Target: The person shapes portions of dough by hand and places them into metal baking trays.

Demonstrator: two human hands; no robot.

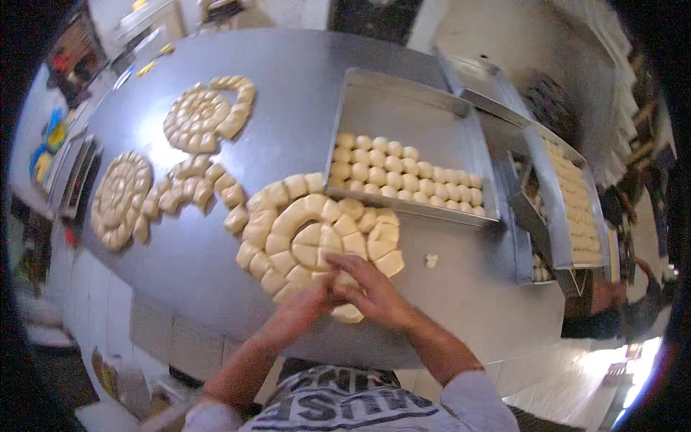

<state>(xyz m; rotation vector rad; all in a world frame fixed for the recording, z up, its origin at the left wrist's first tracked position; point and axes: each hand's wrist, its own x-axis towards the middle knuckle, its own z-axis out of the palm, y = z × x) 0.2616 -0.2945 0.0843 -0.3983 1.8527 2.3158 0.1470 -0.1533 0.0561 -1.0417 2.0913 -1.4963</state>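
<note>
My hands meet over the near part of a large cut spiral of pale dough (307,234) on the metal table. My right hand (374,291) reaches in from the right, its fingers stretched leftward and apart from the thumb, with dough showing in the gap. My left hand (308,306) lies against its fingertips, blurred, its fingers mostly hidden. Whether a dough piece sits between the hands cannot be seen. Loose cut dough pieces (385,237) border the spiral on the right. One flat piece (348,313) lies just below my hands.
A metal tray (407,108) partly filled with rows of dough balls (392,173) stands beyond the spiral. Two smaller cut spirals (198,115) (122,198) lie at left, with a chain of pieces (183,189) between. Another filled tray (574,205) stands at right. A dough scrap (431,260) lies nearby.
</note>
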